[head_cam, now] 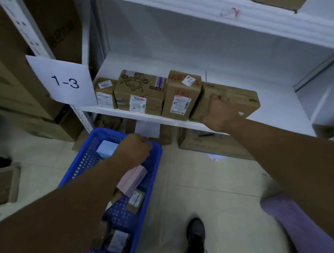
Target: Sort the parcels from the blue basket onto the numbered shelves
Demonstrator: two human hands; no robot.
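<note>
My right hand [219, 110] grips the near left end of a long flat cardboard parcel [235, 98] that lies on the white shelf [124, 113] marked by a paper sign "1-3" [66, 82]. Three more cardboard parcels [140, 92] stand in a row to its left. My left hand [134, 149] is curled around the far rim of the blue basket [91, 153], which I hold up in front of the shelf. Inside the basket lie a light blue box [106, 148], a pink box [133, 179] and several small brown and grey parcels [135, 200].
Large cardboard cartons [15, 93] stand to the left of the rack. A flat carton [210, 145] lies on the floor under the shelf. The shelf above carries a red handwritten mark [231, 12]. My shoe [195, 237] is on the tiled floor.
</note>
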